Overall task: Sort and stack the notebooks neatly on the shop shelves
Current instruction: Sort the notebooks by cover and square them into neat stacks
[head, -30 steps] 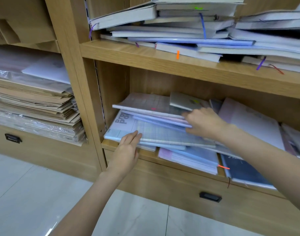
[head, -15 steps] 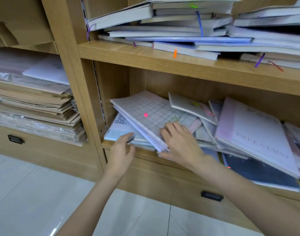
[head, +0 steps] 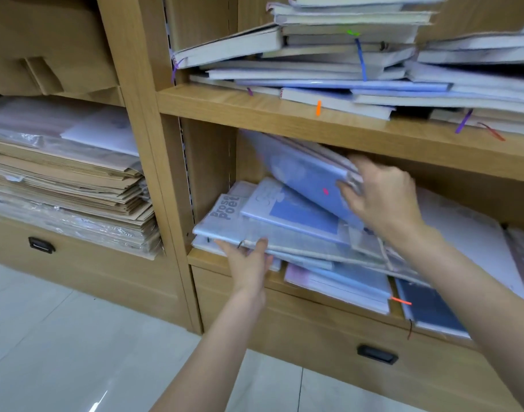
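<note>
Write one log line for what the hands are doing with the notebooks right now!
right hand: grips tilted blue notebooks | left hand: under front edge of Prose Poet notebook | lower shelf: unsorted

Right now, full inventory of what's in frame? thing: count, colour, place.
lifted notebooks: small bundle, blue-lilac, tilted up in the lower compartment
lower-shelf notebooks: messy pile, pale blue and white, top-left one printed "Prose Poet"
dark blue notebook: one, front right of the lower shelf
upper-shelf notebooks: untidy stack, white and lilac, coloured ribbon markers hanging out
kraft paper stack: one, brown, partly plastic-wrapped, left bay
shelving unit: one, light wood
drawer handles: two, black
floor: pale glossy tiles
left hand: fingers under the front edge of the lower pile
right hand: grips the lifted bundle
</note>
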{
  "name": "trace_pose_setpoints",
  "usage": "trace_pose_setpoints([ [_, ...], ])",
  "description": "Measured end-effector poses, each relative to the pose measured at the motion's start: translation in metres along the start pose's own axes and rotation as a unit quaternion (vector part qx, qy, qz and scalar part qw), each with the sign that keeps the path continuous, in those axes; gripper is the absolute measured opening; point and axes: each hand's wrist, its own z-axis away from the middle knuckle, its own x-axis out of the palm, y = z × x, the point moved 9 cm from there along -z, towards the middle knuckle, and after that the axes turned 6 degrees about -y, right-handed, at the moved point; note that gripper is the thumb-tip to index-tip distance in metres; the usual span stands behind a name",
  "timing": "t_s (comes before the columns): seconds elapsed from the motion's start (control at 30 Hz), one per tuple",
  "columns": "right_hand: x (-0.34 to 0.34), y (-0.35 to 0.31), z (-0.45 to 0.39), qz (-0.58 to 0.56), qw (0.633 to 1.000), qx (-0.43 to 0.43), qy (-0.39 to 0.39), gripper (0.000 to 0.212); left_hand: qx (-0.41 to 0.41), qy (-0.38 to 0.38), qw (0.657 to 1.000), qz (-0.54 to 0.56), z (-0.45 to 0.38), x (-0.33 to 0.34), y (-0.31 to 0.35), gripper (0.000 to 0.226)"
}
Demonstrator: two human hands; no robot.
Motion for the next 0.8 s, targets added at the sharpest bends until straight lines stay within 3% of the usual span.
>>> trace_pose_setpoints([
  [0.13, -0.024, -0.014, 0.024, 0.030, 0.998, -0.037, 0.041, 0.028, 0.028, -0.011, 0.998, -0.057, -0.010, 0.018, 0.005, 0.106],
  [0.23, -0.006, -0.038, 0.043, 0.049, 0.996, -0.073, 0.025, 0.044, 0.022, -0.003, 0.998, -0.058, -0.013, 0.020, 0.005, 0.107],
  [0.3, 0.020, -0.060, 0.058, 0.045, 0.992, -0.119, 0.008, 0.062, 0.003, 0.005, 0.998, -0.067, -0.011, 0.008, 0.000, 0.101],
  [0.37, 0.049, -0.075, 0.077, 0.032, 0.987, -0.157, -0.004, 0.062, -0.010, 0.007, 0.997, -0.075, -0.006, -0.011, -0.004, 0.092],
  [0.43, 0.083, -0.073, 0.094, -0.001, 0.986, -0.157, -0.051, 0.062, -0.025, -0.002, 0.998, -0.056, 0.001, -0.034, -0.003, 0.081],
  [0.53, 0.112, -0.061, 0.103, 0.019, 0.984, -0.149, -0.101, 0.078, -0.060, -0.034, 0.998, -0.014, 0.018, -0.050, 0.000, 0.053],
  [0.6, 0.103, -0.058, 0.096, 0.014, 0.989, -0.120, -0.083, 0.070, -0.087, -0.072, 0.993, -0.035, 0.026, -0.039, 0.001, 0.038],
  [0.7, 0.074, -0.086, 0.092, -0.009, 0.990, -0.139, -0.024, 0.034, -0.139, -0.106, 0.982, -0.066, 0.023, -0.018, 0.004, 0.038],
  [0.73, 0.070, -0.099, 0.095, -0.031, 0.985, -0.162, -0.041, 0.030, -0.152, -0.103, 0.980, -0.077, 0.022, -0.019, 0.009, 0.040],
  [0.8, 0.074, -0.111, 0.103, -0.110, 0.964, -0.187, -0.154, 0.044, -0.168, -0.108, 0.973, -0.112, 0.024, -0.030, 0.018, 0.041],
])
